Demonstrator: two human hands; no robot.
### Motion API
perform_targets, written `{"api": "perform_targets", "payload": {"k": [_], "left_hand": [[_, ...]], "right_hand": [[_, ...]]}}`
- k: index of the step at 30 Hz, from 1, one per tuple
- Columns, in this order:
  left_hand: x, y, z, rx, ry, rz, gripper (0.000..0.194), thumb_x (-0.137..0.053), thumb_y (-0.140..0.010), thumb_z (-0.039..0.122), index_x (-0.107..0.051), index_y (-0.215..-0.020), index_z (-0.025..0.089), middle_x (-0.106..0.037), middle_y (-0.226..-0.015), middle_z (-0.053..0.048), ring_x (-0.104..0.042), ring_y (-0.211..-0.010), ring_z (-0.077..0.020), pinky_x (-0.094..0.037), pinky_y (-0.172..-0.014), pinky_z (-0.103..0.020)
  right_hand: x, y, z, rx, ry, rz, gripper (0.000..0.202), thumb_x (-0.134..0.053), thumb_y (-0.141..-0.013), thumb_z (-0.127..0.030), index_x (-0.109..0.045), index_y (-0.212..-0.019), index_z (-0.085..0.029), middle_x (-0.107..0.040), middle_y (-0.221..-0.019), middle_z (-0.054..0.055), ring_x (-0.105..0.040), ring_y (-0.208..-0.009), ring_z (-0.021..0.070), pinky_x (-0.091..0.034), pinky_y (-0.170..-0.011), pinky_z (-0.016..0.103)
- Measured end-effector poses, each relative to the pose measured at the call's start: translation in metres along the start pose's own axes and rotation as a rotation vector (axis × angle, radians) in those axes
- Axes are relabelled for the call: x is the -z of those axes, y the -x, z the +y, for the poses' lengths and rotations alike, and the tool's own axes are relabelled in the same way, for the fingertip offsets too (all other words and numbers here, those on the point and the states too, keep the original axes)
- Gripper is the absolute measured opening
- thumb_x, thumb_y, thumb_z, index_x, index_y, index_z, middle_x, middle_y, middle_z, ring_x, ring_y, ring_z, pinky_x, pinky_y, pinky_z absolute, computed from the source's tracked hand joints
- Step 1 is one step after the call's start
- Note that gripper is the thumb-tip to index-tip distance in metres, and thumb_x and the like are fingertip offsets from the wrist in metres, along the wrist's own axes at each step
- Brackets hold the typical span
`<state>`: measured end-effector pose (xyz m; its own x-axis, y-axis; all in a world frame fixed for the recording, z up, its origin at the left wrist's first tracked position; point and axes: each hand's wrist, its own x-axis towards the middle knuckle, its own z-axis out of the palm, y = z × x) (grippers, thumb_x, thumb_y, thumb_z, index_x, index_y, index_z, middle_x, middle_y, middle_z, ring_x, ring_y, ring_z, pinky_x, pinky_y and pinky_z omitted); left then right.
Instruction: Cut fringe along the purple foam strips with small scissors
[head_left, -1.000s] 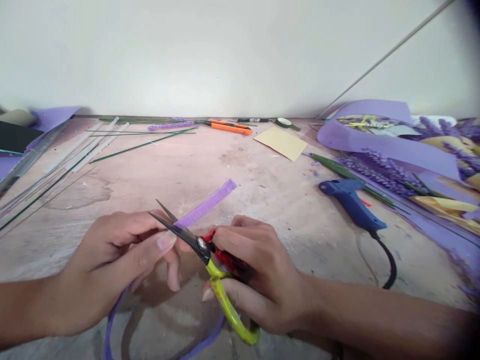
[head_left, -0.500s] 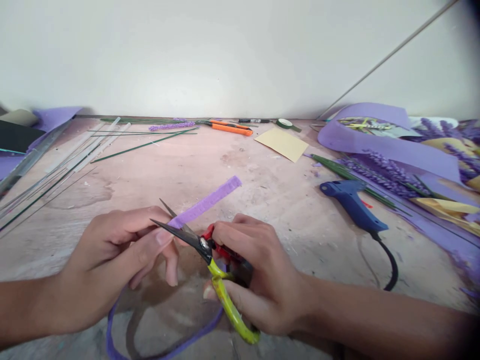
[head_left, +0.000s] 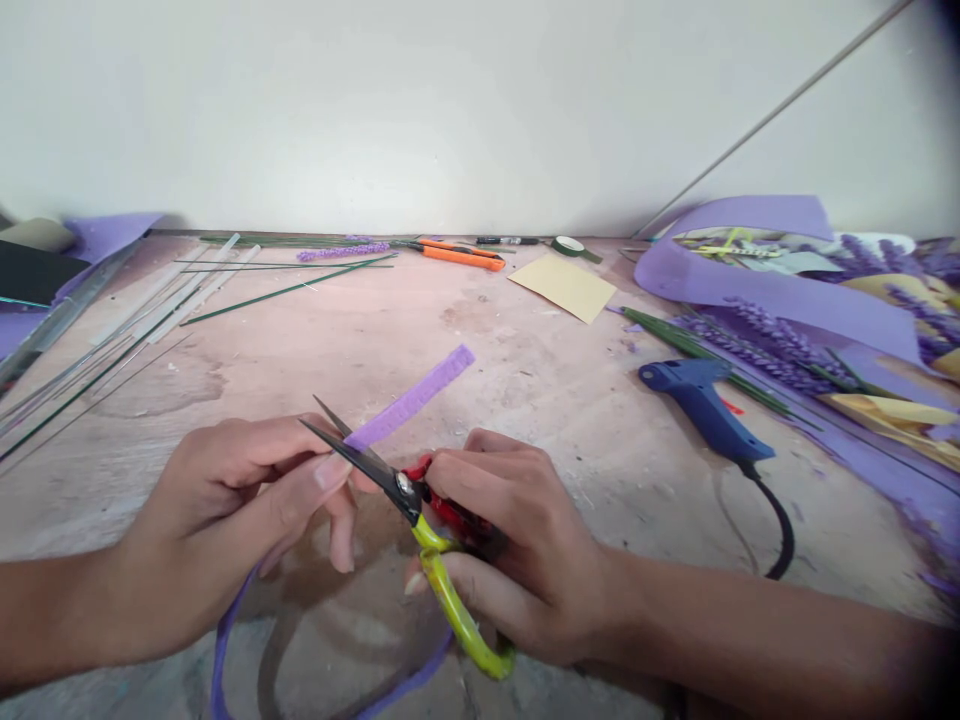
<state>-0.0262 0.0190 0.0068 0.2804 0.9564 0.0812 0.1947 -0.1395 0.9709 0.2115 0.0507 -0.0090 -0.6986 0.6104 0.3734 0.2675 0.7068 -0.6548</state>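
Head view: left hand (head_left: 240, 510) has its fingers pinched on a purple strip (head_left: 411, 398), one end poking up mid-frame, and the right hand (head_left: 517, 545) has its fingers wrapped round some scissors (head_left: 407, 498), lower center, blades parted right at the strip. Blue glue gun (head_left: 709, 408) sits on the worktop (head_left: 540, 370), right side.

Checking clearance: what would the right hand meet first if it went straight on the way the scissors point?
Probably the left hand, holding the purple strip at the scissors; depth there is unclear.
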Motion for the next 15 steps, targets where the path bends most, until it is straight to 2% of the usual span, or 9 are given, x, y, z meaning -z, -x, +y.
{"api": "perform_targets", "payload": {"k": [8, 15], "left_hand": [[0.0033, -0.0036, 0.0051, -0.139, -0.117, -0.089, 0.039, -0.055, -0.101, 0.03, -0.075, -0.066, 0.027, -0.072, -0.06, 0.005, -0.062, -0.045, -0.0094, -0.047, -0.042, -0.015], [0.0022, -0.0023, 0.0009, 0.012, 0.012, -0.079, 0.036, -0.057, -0.1, 0.04, -0.074, -0.071, 0.027, -0.075, -0.062, 0.002, -0.058, -0.04, -0.012, -0.048, -0.037, -0.019]], "right_hand": [[-0.002, -0.0018, 0.0012, 0.064, 0.023, 0.019, 0.023, -0.061, -0.094, -0.037, -0.047, -0.083, -0.022, -0.054, -0.068, -0.006, -0.046, -0.055, 0.0115, -0.03, -0.062, 0.029], [0.0006, -0.0009, -0.0005, 0.027, 0.002, 0.006, 0.03, -0.057, -0.096, -0.038, -0.04, -0.077, -0.023, -0.047, -0.065, -0.008, -0.039, -0.053, 0.0107, -0.028, -0.061, 0.029]]}}
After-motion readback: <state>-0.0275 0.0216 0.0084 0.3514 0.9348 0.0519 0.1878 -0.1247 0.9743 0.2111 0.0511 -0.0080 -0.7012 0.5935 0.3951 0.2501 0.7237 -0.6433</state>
